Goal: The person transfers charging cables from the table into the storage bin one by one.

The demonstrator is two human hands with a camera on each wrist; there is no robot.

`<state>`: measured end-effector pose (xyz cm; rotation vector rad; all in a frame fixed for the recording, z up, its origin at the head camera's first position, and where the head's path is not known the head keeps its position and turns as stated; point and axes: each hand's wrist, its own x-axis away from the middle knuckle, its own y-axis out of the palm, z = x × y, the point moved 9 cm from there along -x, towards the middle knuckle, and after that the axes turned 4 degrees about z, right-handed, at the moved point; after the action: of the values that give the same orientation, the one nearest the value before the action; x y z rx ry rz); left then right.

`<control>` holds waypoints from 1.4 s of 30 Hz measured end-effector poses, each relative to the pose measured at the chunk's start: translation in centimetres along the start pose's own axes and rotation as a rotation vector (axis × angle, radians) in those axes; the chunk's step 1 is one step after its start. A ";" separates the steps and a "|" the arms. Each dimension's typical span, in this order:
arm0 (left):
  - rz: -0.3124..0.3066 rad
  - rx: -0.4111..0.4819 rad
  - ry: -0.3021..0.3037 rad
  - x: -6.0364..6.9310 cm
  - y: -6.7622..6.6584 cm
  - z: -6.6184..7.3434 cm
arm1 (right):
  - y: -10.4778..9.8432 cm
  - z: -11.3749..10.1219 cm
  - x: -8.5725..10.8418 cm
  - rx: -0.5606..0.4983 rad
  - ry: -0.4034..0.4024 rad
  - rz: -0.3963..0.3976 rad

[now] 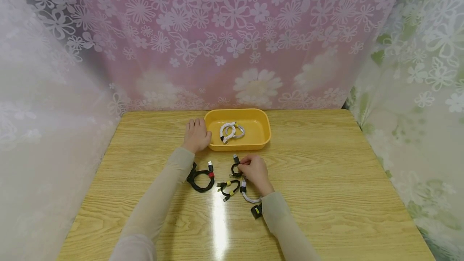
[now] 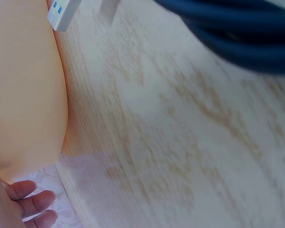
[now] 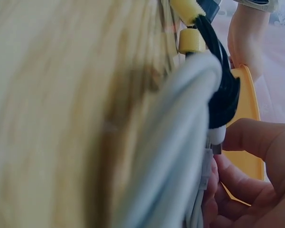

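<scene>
At the left end of a yellow bin [image 1: 261, 146], my left hand [image 1: 196, 135] grips the rim, thumb lapping over the edge and fingers along the outside. Inside the bin lie coiled white cables [image 1: 232, 132]. In front of it, my right hand [image 1: 255, 171] pinches a small black USB cable [image 1: 235, 169] between thumb and fingertips, low over the table. Just beneath that hand is a white cable coil [image 1: 250, 199] with a black strap; it looms large in the right wrist view, partly hiding the fingers.
On the wooden table [image 1: 319, 180] lie a black cable coil [image 1: 201, 189] with a red tie, a short black cable [image 1: 229, 189] with yellow ties, and a black item [image 1: 256, 211] with a yellow mark by the right sleeve. A floral curtain [image 1: 235, 43] hangs behind the table.
</scene>
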<state>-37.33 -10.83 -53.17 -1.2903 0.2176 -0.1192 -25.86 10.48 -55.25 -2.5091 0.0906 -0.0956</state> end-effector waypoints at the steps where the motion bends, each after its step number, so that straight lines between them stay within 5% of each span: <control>1: -0.002 0.000 -0.002 0.0 0.0 0.0 | 0.0 0.0 0.0 -0.002 0.000 0.002; 42: 0.000 -0.016 -0.006 0.0 0.0 0.0 | -2.2 -2.0 -0.5 -0.038 -0.011 0.039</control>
<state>-37.37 -10.86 -53.15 -1.3069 0.2141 -0.1140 -26.40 11.10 -52.40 -2.5440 0.1381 -0.0644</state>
